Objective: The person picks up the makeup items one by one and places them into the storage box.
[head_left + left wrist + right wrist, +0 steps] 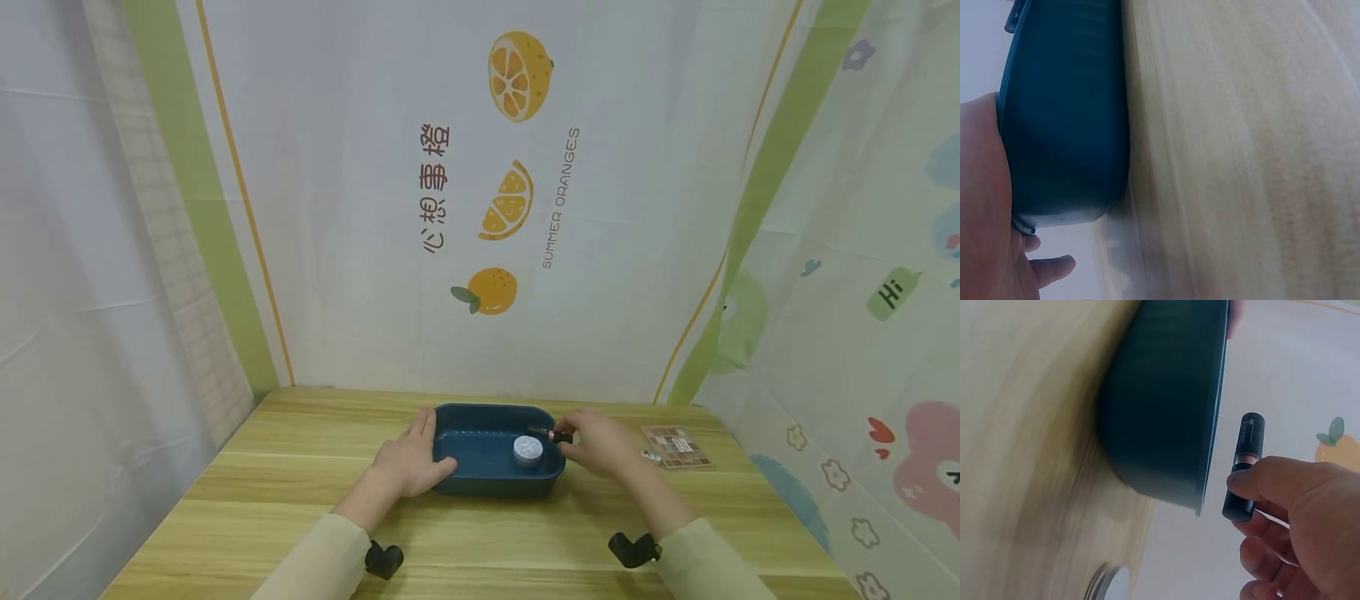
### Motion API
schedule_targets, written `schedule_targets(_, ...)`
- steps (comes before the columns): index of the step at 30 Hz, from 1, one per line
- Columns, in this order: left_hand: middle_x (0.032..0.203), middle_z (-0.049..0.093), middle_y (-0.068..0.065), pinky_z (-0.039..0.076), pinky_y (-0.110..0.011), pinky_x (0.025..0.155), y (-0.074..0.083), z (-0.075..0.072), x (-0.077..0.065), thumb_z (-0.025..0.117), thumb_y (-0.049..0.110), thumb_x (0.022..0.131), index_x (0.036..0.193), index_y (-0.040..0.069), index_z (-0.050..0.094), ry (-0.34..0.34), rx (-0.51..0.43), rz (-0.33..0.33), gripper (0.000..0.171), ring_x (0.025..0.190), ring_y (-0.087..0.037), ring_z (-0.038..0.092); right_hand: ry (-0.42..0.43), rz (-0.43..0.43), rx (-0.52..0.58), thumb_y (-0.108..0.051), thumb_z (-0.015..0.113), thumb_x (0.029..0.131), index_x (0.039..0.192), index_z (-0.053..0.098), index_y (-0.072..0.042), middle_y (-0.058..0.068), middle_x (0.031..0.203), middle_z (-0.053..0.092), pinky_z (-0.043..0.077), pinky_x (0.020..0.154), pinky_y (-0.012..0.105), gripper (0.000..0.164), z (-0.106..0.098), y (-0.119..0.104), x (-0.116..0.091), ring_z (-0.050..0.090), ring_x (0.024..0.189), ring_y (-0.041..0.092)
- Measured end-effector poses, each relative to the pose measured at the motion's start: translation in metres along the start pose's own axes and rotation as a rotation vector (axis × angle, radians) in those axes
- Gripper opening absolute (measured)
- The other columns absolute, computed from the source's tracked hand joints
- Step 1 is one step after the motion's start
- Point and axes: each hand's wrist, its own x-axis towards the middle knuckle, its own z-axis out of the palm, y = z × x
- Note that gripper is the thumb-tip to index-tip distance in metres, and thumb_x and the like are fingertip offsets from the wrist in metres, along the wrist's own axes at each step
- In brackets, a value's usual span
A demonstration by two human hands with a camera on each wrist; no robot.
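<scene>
A dark blue oblong plastic basin (480, 485) stands on the wooden table. My left hand (408, 458) rests on its left end, thumb over the near rim and fingers straight along the end, as the left wrist view also shows beside the basin wall (1066, 125). Between thumb and fingers of my right hand (600, 442) is a black lipstick tube (1244, 465) with a pinkish metallic band, held over the basin's right end. Inside the basin sits a round white container (528, 448) with a patterned top.
On the table to the right lies a flat eyeshadow palette (686, 447) with brownish squares. Beside it, partly behind my right hand, is a small round jar (651, 456), its pale lid (1117, 586) showing in the right wrist view. A printed curtain (360, 250) hangs behind the table.
</scene>
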Motion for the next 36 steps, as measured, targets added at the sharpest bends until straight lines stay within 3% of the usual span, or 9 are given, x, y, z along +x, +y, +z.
schedule_targets(9,0.183,0.019,-0.021,0.051,-0.071,0.103,0.001,0.001,0.0,0.058,0.053,0.101,0.174,-0.004,0.019,0.005,0.001,0.01,0.1,0.158,-0.045,0.045,-0.01,-0.03,-0.02,-0.021,0.085,0.094,0.11,0.081,-0.019,-0.001,0.109,0.074,0.061,0.093,0.049,0.016,0.013,-0.014,0.004,0.073,0.104,0.021)
schedule_targets(18,0.184,0.017,-0.019,0.048,-0.072,0.109,-0.003,0.007,0.005,0.058,0.054,0.104,0.174,-0.003,0.018,0.011,-0.009,0.004,0.099,0.161,-0.043,0.043,-0.052,-0.044,-0.029,-0.021,0.083,0.097,0.112,0.083,-0.02,-0.003,0.108,0.073,0.061,0.092,0.046,0.015,0.018,-0.026,0.006,0.07,0.1,0.017)
schedule_targets(25,0.184,0.017,-0.019,0.047,-0.072,0.111,0.0,0.002,0.001,0.057,0.054,0.104,0.175,-0.002,0.018,0.006,-0.004,-0.004,0.098,0.161,-0.043,0.042,-0.077,-0.103,-0.011,-0.017,0.081,0.098,0.115,0.084,-0.015,0.001,0.109,0.074,0.06,0.087,0.046,0.017,0.023,-0.027,0.006,0.069,0.096,0.018)
schedule_targets(31,0.184,0.018,-0.02,0.046,-0.073,0.112,0.003,-0.003,-0.003,0.058,0.052,0.103,0.174,-0.003,0.019,-0.002,-0.01,-0.006,0.097,0.16,-0.043,0.043,-0.091,-0.17,-0.001,-0.013,0.082,0.096,0.108,0.084,-0.012,0.003,0.106,0.079,0.061,0.089,0.05,0.013,0.024,-0.026,0.007,0.074,0.101,0.024)
schedule_targets(36,0.184,0.017,-0.02,0.046,-0.072,0.113,0.001,-0.001,-0.001,0.056,0.053,0.103,0.174,-0.003,0.018,-0.003,-0.006,-0.009,0.098,0.16,-0.043,0.043,-0.111,-0.178,-0.003,-0.013,0.082,0.095,0.104,0.085,-0.013,0.001,0.103,0.081,0.061,0.086,0.05,0.01,0.025,-0.025,0.009,0.073,0.099,0.024)
